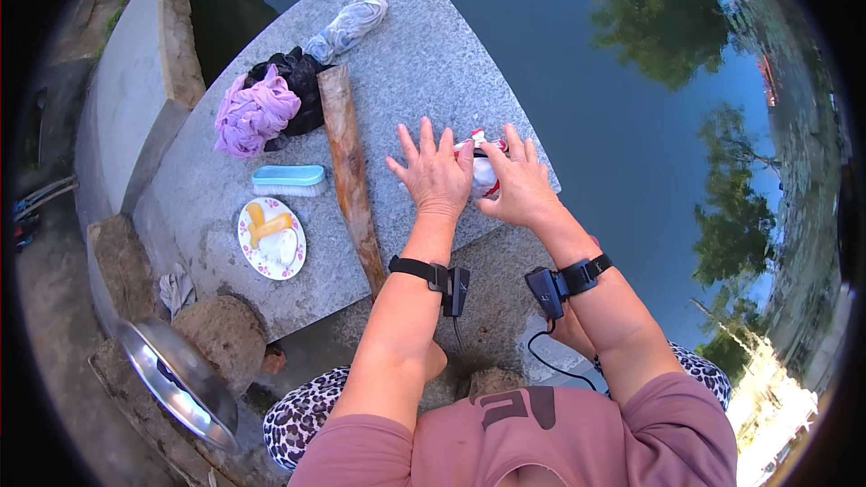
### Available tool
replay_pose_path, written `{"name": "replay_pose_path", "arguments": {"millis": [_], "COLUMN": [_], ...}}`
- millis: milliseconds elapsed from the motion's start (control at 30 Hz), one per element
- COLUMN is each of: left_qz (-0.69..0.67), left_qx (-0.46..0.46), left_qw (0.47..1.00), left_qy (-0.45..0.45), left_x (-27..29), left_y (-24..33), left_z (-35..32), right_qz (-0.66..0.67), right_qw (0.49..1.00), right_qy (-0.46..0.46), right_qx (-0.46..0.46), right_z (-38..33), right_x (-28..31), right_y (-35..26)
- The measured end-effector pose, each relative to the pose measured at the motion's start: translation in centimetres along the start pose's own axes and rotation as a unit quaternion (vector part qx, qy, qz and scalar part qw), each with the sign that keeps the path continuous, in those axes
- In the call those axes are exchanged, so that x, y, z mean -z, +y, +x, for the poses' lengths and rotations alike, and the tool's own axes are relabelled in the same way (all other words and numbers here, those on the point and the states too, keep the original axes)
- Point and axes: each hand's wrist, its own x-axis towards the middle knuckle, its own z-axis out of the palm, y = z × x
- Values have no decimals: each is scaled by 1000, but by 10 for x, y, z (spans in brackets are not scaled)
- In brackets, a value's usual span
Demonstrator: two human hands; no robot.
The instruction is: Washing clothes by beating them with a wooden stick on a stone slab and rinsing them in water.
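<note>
At the bottom of the frame sit the person's pink sleeves and leopard-print knees, and both forearms — each with a black wrist strap — rise toward the middle. The left hand (435, 173) lies flat with fingers spread on the granite slab (424, 54), touching the left edge of a small white-and-red cloth (483, 171). The right hand (519, 185) rests just beside it, fingers bent over the cloth's right side and pressing it down at the slab's near right edge, close to the water.

In the lower left a metal basin (176, 379) leans by a round stone. Farther up, on the slab, a floral plate (271, 237) holds soap pieces, with a blue scrubbing brush (289, 179) just above it. A long wooden paddle (350, 176) lies between these and the hands. Beyond, toward the upper left — a twisted purple garment (255, 111) touches a black one (298, 81), and a wrung pale grey cloth (347, 27) lies farthest off.
</note>
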Motion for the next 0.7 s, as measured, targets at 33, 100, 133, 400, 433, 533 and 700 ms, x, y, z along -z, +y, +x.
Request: {"name": "replay_pose_path", "arguments": {"millis": [33,100,133,400,433,533,700], "left_qz": [8,10,9,-99,-97,-101,-130], "left_qx": [20,48,50,142,119,66,-47], "left_qw": [1000,999,999,984,988,989,980], "left_qy": [8,-16,-16,-27,-2,86,140], "left_x": [1,4,6,-6,-10,-26,-40], "left_y": [-2,6,7,23,22,22,6], "left_z": [-4,-11,-17,-56,-60,-70,-74], "right_qz": [36,69,107,365,375,401,386], "right_qw": [999,997,993,889,874,864,865], "right_qy": [-9,20,48,277,309,305,317], "right_qx": [-5,5,17,29,14,6,50], "right_z": [0,-4,-3,-10,-10,-10,0], "right_x": [-5,-24,-37,-83,-88,-94,-95], "right_y": [1,20,32,29,25,28,27]}}
